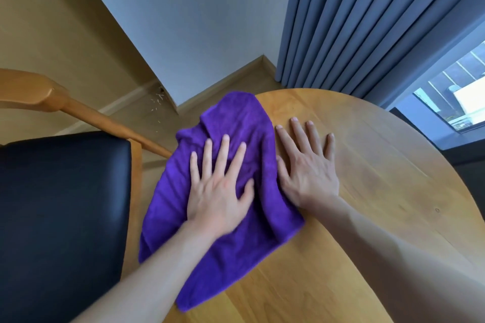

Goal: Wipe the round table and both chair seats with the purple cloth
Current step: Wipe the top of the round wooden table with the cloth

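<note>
A rumpled purple terry cloth (225, 123) lies on the left part of a round table (367, 191) with a pale wooden top, its left edge hanging a little past the table's rim toward the chair beside it. The left hand (220, 191) lies flat on the middle of the cloth, palm down, fingers straight and spread wide, pressing the fabric against the wood; it looks slightly blurred. The right hand (307, 170) lies flat on the bare tabletop just to the right of the cloth, fingers also straight and fanned out, its thumb side touching or nearly touching the cloth's right edge, where a fold of fabric rises against it. Neither hand curls round anything. Both forearms are bare and reach in from the bottom of the view. To the left of the table stands a wooden chair with a black padded seat (60, 212), the seat's near corner close to the hanging edge of the cloth, and its curved wooden armrest (42, 92) runs behind it. Beyond the table, grey-blue pleated curtains (367, 21) hang to the floor beside a window (456, 86), and a pale wall meets a wooden skirting board (225, 84) in the corner
</note>
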`<state>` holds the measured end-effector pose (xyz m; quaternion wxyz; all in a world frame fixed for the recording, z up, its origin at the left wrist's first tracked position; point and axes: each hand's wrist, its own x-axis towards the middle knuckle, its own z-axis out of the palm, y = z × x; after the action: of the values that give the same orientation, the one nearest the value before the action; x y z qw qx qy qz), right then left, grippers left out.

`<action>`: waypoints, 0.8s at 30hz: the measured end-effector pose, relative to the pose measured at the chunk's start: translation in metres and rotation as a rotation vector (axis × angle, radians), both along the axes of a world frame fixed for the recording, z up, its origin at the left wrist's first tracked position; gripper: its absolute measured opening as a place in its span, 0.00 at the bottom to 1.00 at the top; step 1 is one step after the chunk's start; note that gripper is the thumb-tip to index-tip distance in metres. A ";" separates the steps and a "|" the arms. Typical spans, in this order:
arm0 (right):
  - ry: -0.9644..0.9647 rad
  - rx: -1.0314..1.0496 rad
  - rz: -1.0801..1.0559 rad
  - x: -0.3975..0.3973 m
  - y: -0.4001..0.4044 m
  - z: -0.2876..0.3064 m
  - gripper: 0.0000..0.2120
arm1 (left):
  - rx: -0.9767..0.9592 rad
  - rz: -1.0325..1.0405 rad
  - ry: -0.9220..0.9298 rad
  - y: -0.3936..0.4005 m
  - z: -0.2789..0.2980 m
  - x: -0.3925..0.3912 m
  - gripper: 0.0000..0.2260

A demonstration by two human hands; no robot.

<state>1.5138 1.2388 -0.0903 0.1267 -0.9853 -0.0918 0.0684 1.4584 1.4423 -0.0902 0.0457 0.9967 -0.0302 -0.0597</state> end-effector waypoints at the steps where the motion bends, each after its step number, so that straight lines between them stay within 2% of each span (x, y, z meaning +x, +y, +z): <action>1: 0.001 0.009 -0.003 0.000 0.000 0.001 0.30 | -0.001 -0.017 0.004 0.003 0.000 -0.011 0.34; 6: 0.040 0.003 0.010 0.002 -0.003 0.004 0.31 | 0.005 -0.009 0.025 0.011 -0.003 -0.001 0.34; 13: 0.028 -0.110 0.236 0.025 -0.045 0.010 0.31 | 0.009 0.089 0.074 0.003 0.000 0.049 0.32; 21: -0.007 -0.047 0.100 0.016 -0.048 0.005 0.32 | -0.007 0.045 0.053 -0.014 0.006 -0.021 0.35; 24: 0.011 -0.051 0.099 0.016 -0.044 0.005 0.32 | 0.017 0.010 0.076 -0.011 0.005 -0.004 0.32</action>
<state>1.5296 1.1949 -0.0857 0.0985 -0.9821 -0.1378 0.0821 1.4547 1.4312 -0.0854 0.0388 0.9942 -0.0230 -0.0976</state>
